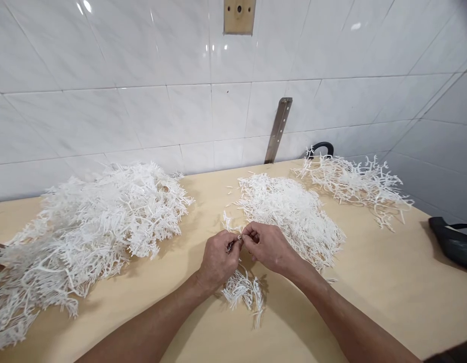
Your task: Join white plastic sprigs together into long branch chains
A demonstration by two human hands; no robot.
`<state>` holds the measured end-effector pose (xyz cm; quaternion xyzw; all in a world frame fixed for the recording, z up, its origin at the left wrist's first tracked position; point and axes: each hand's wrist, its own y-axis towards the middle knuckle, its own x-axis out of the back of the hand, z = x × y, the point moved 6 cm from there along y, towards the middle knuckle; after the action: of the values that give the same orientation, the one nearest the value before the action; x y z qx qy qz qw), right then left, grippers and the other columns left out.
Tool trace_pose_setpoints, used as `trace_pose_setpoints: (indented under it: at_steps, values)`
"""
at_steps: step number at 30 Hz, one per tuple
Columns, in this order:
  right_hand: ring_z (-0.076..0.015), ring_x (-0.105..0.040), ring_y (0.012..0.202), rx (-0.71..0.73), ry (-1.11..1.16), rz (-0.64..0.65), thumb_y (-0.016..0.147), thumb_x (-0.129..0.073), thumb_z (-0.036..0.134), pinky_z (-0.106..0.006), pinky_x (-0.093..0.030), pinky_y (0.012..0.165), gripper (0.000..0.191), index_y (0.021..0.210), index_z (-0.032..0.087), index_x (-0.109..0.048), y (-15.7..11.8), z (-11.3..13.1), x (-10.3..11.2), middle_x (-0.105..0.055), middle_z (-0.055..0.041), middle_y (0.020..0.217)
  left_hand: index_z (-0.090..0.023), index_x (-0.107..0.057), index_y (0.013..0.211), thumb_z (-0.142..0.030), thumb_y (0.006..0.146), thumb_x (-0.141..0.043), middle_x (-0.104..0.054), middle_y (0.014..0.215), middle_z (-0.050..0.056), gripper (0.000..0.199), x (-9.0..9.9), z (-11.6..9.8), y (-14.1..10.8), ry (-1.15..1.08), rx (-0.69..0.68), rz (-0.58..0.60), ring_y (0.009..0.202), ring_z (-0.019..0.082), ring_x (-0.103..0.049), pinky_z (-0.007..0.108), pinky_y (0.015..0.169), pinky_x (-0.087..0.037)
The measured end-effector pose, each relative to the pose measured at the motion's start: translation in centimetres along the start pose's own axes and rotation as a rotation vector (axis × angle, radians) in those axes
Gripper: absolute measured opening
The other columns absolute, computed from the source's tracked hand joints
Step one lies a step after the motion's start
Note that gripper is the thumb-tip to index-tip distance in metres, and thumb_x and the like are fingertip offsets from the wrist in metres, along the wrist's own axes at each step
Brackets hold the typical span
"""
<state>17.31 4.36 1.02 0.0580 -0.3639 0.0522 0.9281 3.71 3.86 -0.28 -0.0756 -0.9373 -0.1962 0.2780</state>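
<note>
My left hand (220,256) is closed around a white branched piece (244,290), whose fringed end hangs below the fingers; another bit of it shows above them. Close against it, my right hand (266,246) pinches at a small white tip between the two hands. Just behind the right hand lies a pile of small loose white strands (293,212). On the left spreads a much larger heap of white branched pieces (116,217). Barer white branching stems (354,181) rest at the back right.
The light wooden table (384,272) meets a tiled wall. A metal strip (279,130) leans on the wall at the back. At the right edge lies a black object (454,244), and a black loop (323,148) shows behind the stems.
</note>
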Motion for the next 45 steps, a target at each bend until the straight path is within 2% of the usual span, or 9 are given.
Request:
trace_pose_setpoints:
  at_steps: [6,13,16,21,26,34,39,42,45]
  values:
    - [-0.0154,-0.058,0.064,0.152,-0.243,-0.175,0.083,-0.054,0.013,-0.026,-0.039,0.059,0.013,0.074,0.018,-0.061,0.5,0.4,-0.2,-0.066,-0.0017,0.07,-0.018,-0.047,0.055,-0.016,0.084,-0.053,-0.049,0.059,-0.001,0.03,0.4,0.0,1.0,-0.024,0.001,0.014,0.058,0.012,-0.045,0.025,0.058,-0.031]
    - [-0.0151,-0.057,0.065,0.399,-0.373,-0.414,0.09,-0.049,0.014,-0.026,-0.037,0.058,0.015,0.079,0.017,-0.059,0.3,2.0,0.5,-0.065,-0.0055,0.076,-0.017,-0.055,0.056,-0.016,0.084,-0.055,-0.052,0.061,0.0,0.028,1.6,-0.7,2.0,-0.074,-0.077,-0.052,0.061,0.012,-0.049,0.025,0.06,-0.035]
    - [-0.0159,-0.059,0.064,0.373,-0.341,-0.385,0.087,-0.05,0.014,-0.026,-0.038,0.057,0.013,0.078,0.017,-0.059,0.4,2.4,0.6,-0.066,-0.0058,0.077,-0.017,-0.055,0.056,-0.016,0.083,-0.057,-0.051,0.059,-0.001,0.028,1.9,-0.6,1.9,-0.07,-0.091,-0.061,0.06,0.012,-0.048,0.025,0.059,-0.034]
    - [-0.0145,-0.055,0.046,0.044,-0.022,-0.157,0.086,-0.049,0.022,-0.025,-0.04,0.048,0.013,0.078,0.021,-0.06,1.2,0.5,0.1,-0.063,0.0008,0.058,-0.017,-0.06,0.059,-0.017,0.085,-0.057,-0.054,0.061,0.0,0.025,2.2,-0.8,1.4,-0.096,-0.095,-0.069,0.061,0.012,-0.05,0.025,0.06,-0.036]
    - [-0.0186,-0.06,0.063,0.192,-0.241,-0.442,0.082,-0.049,0.016,-0.029,-0.043,0.058,0.013,0.072,0.02,-0.057,1.2,-0.1,2.3,-0.065,-0.0056,0.071,-0.017,-0.056,0.058,-0.02,0.085,-0.057,-0.05,0.06,-0.001,0.028,2.0,-1.3,0.9,-0.136,-0.121,-0.032,0.06,0.011,-0.047,0.024,0.06,-0.035]
    - [-0.0193,-0.065,0.06,0.0,-0.134,-0.7,0.087,-0.055,0.033,-0.031,-0.047,0.061,0.015,0.086,0.019,-0.061,0.4,-3.8,7.9,-0.066,-0.0036,0.07,-0.016,-0.066,0.066,-0.046,0.082,-0.063,-0.047,0.052,-0.004,0.034,0.7,2.1,1.2,-0.428,0.277,0.036,0.045,0.008,-0.041,0.021,0.046,-0.034]
    - [-0.0238,-0.068,0.072,0.001,-0.246,-0.846,0.087,-0.052,0.031,-0.041,-0.052,0.073,0.022,0.1,0.017,-0.061,-0.5,-4.6,11.1,-0.068,-0.0132,0.097,-0.015,-0.066,0.068,-0.053,0.078,-0.065,-0.053,0.055,-0.003,0.039,1.0,2.5,1.4,-0.533,0.41,0.047,0.039,0.006,-0.044,0.019,0.04,-0.037]
    - [-0.027,-0.068,0.082,0.048,-0.259,-0.844,0.088,-0.051,0.031,-0.043,-0.052,0.08,0.027,0.108,0.015,-0.061,-0.8,-3.9,11.2,-0.067,-0.0173,0.105,-0.014,-0.068,0.069,-0.053,0.076,-0.068,-0.063,0.069,0.001,0.039,1.2,2.5,1.5,-0.589,0.435,0.023,0.043,0.005,-0.048,0.019,0.043,-0.044]
    - [-0.0212,-0.065,0.065,0.026,-0.041,-0.737,0.09,-0.054,0.04,-0.033,-0.052,0.058,0.029,0.104,0.017,-0.064,-0.8,-3.3,9.7,-0.068,-0.0104,0.085,-0.014,-0.069,0.071,-0.053,0.074,-0.071,-0.068,0.077,0.003,0.039,1.4,2.6,1.6,-0.651,0.446,0.009,0.044,0.005,-0.05,0.02,0.046,-0.047]
